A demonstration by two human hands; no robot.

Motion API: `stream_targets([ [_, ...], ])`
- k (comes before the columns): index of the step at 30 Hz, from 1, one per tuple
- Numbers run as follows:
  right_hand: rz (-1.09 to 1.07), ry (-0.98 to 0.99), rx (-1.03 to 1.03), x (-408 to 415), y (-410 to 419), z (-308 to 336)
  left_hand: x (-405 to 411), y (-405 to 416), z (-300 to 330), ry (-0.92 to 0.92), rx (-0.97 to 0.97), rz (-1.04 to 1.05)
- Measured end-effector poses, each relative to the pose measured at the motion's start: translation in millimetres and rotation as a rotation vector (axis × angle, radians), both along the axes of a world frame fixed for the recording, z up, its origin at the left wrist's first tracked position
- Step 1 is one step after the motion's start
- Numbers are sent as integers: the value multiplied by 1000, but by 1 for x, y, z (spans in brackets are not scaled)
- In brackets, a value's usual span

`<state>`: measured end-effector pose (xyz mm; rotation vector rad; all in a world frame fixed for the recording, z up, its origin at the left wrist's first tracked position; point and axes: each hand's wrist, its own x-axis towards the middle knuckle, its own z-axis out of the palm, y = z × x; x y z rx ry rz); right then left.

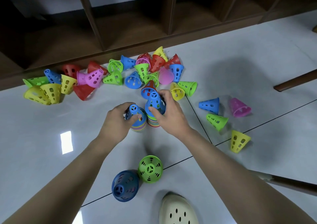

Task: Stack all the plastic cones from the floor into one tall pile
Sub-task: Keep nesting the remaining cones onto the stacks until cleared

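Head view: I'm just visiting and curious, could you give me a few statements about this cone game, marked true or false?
1. Each hand grips a separate stack topped by a blue cone. True: left hand on the left stack, right hand on the right stack.
2. All cones are already stacked. False: many lie loose along the shelf.
3. The green cone nearest the shoe lies on its side. False: it stands upright.
4. A pink cone lies right of the hands. True.

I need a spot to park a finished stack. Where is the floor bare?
Bare floor left of the left hand, around the light glare, and far right beyond the pink cone. Crowded along the shelf base, where loose cones pile.
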<state>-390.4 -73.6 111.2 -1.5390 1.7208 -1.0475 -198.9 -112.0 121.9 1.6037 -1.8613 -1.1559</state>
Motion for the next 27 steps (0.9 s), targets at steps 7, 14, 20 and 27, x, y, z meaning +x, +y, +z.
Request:
stream_targets([
  [7,-1,51,111,-7,4,-16,-14,3,16,9,-230,19],
  [14,-132,322,41,-55,23,-19,-60,3,46,91,-479,-68],
  [20,-545,668,461,-126,68,-61,-80,-4,34,57,-453,-166],
  [27,-463,793,558,-131,79,-78,-84,-12,21,23,-373,-158],
])
